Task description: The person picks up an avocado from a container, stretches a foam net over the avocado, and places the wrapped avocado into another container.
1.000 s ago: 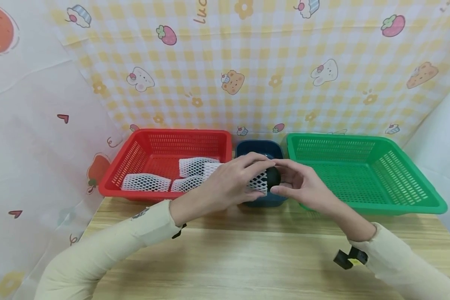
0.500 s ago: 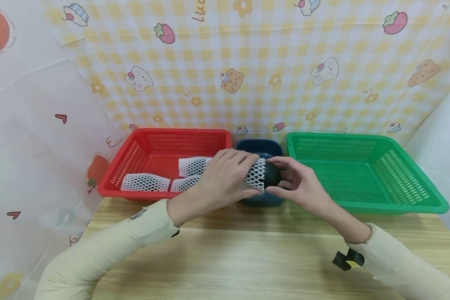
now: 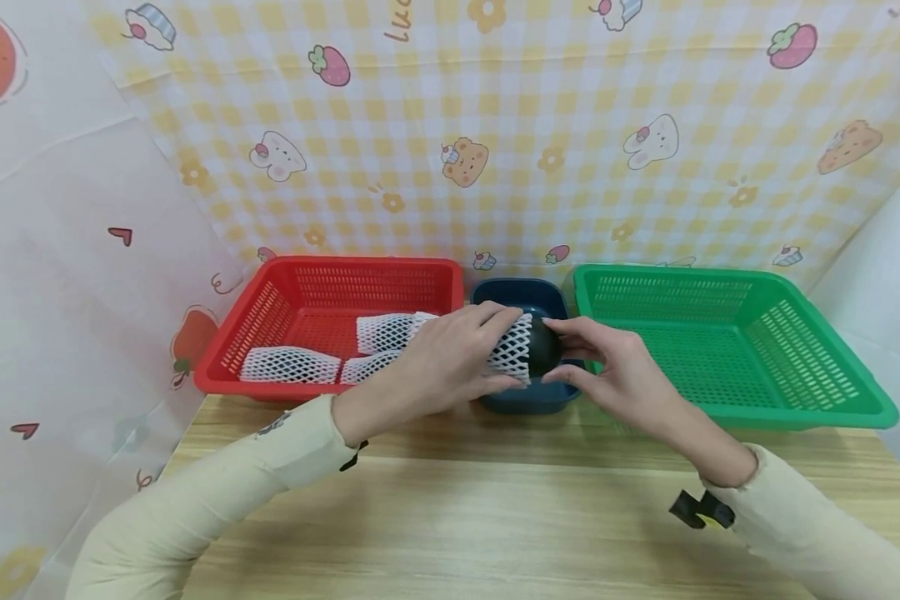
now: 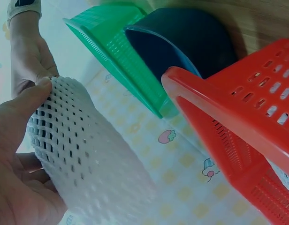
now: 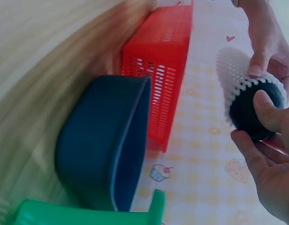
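In the head view my left hand (image 3: 453, 354) grips a white foam net sleeve (image 3: 512, 348) from above, over the gap between the red basket and the blue bin. Out of the sleeve's right end pokes the rounded tip of a dark, smooth object (image 3: 545, 347); the rest of it is covered by the netting. My right hand (image 3: 618, 367) pinches this bare end between thumb and fingers. The right wrist view shows the thumb on the dark object (image 5: 247, 112) near the sleeve's edge. Along the left wrist view the foam sleeve (image 4: 83, 140) stretches away from the left fingers.
A red basket (image 3: 328, 389) at left holds several white foam net sleeves (image 3: 291, 365). A navy blue bin (image 3: 528, 404) stands below the hands, between it and a green basket (image 3: 757, 415) at right. All stand on a wooden table (image 3: 495, 517) before a checked cloth.
Both hands stay over the bin with the sleeve and dark object. The right fingers have shifted slightly right, now pinching nearer the object's end. A bit more of its dark surface shows.
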Demonstrator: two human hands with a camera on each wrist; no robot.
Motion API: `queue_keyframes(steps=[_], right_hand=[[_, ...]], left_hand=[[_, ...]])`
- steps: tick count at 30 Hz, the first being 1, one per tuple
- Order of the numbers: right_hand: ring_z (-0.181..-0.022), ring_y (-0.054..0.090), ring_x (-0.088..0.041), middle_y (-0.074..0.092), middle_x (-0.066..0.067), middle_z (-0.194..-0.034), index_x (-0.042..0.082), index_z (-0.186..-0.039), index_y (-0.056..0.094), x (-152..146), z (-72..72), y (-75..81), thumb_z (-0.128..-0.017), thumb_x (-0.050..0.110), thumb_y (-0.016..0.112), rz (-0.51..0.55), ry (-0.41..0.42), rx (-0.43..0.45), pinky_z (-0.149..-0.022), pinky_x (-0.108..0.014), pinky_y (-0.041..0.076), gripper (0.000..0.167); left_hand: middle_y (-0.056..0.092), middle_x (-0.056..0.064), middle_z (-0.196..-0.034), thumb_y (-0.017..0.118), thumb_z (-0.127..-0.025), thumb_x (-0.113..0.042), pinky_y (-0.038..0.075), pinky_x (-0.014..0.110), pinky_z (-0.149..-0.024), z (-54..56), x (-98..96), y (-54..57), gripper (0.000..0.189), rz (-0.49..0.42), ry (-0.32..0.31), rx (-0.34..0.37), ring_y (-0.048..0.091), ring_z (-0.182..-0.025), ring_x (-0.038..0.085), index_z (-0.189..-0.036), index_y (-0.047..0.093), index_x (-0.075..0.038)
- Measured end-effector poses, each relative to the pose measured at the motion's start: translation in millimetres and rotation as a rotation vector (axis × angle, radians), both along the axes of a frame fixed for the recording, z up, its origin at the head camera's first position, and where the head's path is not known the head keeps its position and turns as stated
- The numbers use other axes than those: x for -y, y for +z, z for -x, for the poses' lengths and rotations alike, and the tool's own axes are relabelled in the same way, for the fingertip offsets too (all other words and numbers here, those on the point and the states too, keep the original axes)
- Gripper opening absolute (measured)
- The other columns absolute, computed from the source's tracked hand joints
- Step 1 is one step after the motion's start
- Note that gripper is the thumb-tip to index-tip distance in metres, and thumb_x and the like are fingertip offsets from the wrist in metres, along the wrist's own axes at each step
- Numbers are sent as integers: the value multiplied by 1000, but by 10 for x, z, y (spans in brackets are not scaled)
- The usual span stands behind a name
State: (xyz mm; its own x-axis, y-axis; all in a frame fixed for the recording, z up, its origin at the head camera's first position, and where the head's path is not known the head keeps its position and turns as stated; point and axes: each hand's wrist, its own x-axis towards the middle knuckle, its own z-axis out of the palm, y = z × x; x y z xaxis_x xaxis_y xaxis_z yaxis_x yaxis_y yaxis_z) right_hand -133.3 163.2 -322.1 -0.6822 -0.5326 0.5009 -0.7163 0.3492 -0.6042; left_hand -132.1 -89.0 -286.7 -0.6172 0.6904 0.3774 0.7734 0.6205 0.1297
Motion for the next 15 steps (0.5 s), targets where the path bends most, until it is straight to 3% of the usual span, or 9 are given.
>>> queue_keyframes(steps=[6, 15], right_hand=[[-96, 72, -20, 67, -13, -119, -1, -134, 63, 25, 2, 69, -74, -8, 85, -58, 6, -40, -77, -34, 58, 64], [-93, 72, -17, 68, -14, -116, -5, -131, 61, 99, -12, 142, -80, -4, 83, -105, -17, 111, -78, -31, 58, 55]], left_hand=[[60, 14, -132, 86, -81, -44, 54, 35, -90, 10, -20, -5, 77, 5, -24, -9, 60, -112, 23, -137, 56, -1], [58, 12, -136, 83, -83, -46, 53, 34, -93, 6, -29, -13, 77, 17, -37, 8, 57, -117, 23, -139, 55, -2]])
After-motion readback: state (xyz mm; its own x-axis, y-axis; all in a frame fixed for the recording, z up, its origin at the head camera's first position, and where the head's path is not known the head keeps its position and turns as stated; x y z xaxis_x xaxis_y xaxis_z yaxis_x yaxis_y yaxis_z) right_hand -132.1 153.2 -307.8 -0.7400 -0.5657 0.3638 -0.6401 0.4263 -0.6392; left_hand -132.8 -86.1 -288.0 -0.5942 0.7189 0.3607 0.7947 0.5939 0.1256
